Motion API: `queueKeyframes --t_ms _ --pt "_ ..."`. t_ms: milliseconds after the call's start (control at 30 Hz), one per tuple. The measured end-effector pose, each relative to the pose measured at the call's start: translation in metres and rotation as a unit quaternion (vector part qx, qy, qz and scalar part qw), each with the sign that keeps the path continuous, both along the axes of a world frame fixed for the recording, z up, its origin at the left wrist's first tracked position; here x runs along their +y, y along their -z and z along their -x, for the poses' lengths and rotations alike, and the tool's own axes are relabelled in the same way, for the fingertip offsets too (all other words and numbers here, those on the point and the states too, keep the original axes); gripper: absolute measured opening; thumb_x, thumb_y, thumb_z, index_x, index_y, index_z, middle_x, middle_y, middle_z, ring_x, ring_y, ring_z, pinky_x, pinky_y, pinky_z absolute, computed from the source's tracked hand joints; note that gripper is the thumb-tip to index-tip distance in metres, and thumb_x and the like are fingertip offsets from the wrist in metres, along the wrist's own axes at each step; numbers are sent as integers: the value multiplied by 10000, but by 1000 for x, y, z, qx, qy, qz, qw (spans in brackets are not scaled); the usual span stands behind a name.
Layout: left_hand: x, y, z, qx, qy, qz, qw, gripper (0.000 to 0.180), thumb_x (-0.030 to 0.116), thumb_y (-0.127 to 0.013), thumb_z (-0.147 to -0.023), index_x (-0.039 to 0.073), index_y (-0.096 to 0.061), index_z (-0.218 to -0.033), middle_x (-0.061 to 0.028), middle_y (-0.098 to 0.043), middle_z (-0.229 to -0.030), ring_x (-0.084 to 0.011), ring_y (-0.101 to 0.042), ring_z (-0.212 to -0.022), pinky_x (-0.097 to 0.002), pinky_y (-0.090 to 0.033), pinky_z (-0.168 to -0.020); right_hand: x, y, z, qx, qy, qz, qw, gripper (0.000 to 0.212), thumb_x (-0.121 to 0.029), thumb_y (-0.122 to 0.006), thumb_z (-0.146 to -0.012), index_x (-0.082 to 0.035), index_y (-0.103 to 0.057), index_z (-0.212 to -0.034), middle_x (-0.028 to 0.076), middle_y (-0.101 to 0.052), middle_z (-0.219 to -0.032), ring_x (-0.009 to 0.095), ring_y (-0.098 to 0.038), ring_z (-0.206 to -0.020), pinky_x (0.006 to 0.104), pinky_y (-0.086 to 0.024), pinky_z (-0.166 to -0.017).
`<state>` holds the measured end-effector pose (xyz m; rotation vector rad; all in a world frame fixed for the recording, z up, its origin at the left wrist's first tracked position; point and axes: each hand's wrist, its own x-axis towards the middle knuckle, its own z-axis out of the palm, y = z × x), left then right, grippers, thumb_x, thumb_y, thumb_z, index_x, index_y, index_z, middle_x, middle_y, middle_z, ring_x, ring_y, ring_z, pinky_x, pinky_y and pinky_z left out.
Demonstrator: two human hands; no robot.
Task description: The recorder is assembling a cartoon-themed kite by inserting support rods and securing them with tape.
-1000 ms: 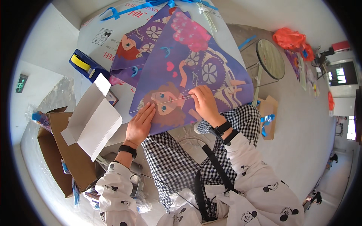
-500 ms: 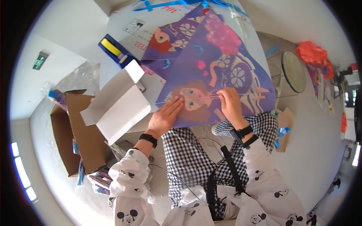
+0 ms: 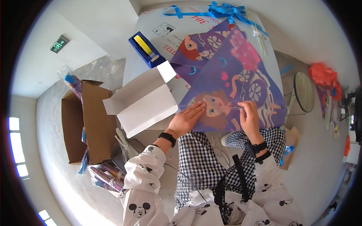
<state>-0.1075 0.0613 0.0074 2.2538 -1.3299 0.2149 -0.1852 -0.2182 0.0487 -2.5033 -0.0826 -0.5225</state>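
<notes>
A triangular purple kite (image 3: 211, 90), printed with a cartoon girl and pink flowers, lies across the near part of the table. A thin white strand (image 3: 222, 107) runs across it between my hands; whether it is string or rod I cannot tell. My left hand (image 3: 187, 119) rests flat on the kite at the strand's left part, fingers stretched out. With thumb and fingertips my right hand (image 3: 249, 117) pinches the strand farther right. Another purple printed sheet (image 3: 184, 56) lies partly under the kite.
Left of the kite stands an open white box (image 3: 145, 100), with a blue tape dispenser (image 3: 146, 49) behind it. Blue ribbon (image 3: 222, 10) lies at the table's far edge. A cardboard box (image 3: 98, 124) sits at the left, a round stool (image 3: 303, 92) at the right.
The whole scene sits farther right in the picture, as the head view has shifted. Both hands keep nearly the same places on the kite.
</notes>
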Motion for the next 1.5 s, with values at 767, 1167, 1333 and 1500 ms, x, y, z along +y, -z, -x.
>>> queueKeyframes --t_ms 767,1167,1333,1500 --pt "4 -3 3 -13 -43 66 997 461 92 -606 -822 -43 -531 -1256 -172 -522 -1348 -320 -467 -1304 -406 -406 -1079 145 -81 -196 64 -230 -210 948 301 -227 -606 -938 -2 -622 -1136 131 -651 -1134 246 -611 -1069 319 -463 -872" --pt "0 5 5 3 -51 68 996 468 176 -613 -850 -40 -531 -1257 -171 -496 -1376 -291 -405 -1360 -399 -359 -1114 197 -33 -313 304 -99 -340 884 274 -124 -775 -692 114 -687 -796 194 -697 -807 238 -646 -752 332 -475 -698" --pt "-6 3 2 3 -54 63 997 435 180 -601 -856 -37 -545 -1230 -167 -497 -1377 -292 -407 -1358 -398 -354 -1117 198 -33 -313 357 -58 -451 816 258 -94 -698 -748 118 -683 -893 179 -697 -900 245 -631 -836 320 -473 -743" --pt "-5 3 3 -20 -60 33 997 399 182 -595 -862 -33 -560 -1197 -164 -500 -1376 -289 -413 -1353 -396 -348 -1119 210 -56 -319 293 -70 -421 856 351 -138 -677 -774 133 -650 -996 224 -682 -1007 289 -648 -923 362 -491 -790"
